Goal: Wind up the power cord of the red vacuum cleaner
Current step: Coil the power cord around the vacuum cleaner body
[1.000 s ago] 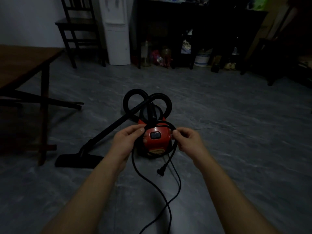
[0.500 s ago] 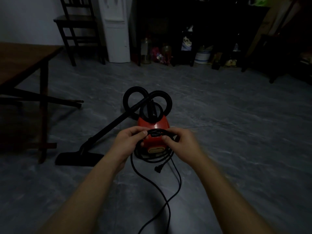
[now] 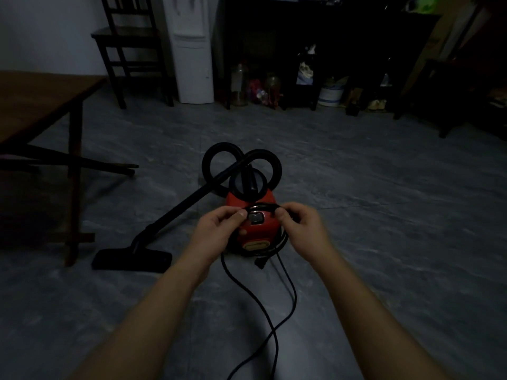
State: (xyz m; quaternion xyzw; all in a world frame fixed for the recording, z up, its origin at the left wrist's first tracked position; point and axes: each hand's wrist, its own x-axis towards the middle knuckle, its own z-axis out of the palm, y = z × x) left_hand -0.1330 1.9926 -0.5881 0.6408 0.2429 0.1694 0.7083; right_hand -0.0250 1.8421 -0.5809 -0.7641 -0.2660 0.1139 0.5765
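The small red vacuum cleaner (image 3: 258, 234) stands on the grey floor in the middle of the head view. Its black power cord (image 3: 282, 305) is gathered in loops just above the red body, and both hands pinch the loops. My left hand (image 3: 219, 229) holds the left side of the coil, my right hand (image 3: 300, 224) the right side. The plug (image 3: 260, 263) hangs below the coil near the vacuum's front. Two loose strands trail down the floor toward me.
The black hose (image 3: 242, 165) curls behind the vacuum, and its wand runs left to a floor nozzle (image 3: 131, 259). A wooden table (image 3: 41, 105) stands at left. A dark chair (image 3: 129, 48), a white appliance (image 3: 192, 50) and dark shelves with clutter line the back wall.
The hands came closer together and lowered the cord loops onto the vacuum's top. The coil grew tighter and the plug now hangs nearer the vacuum's front.
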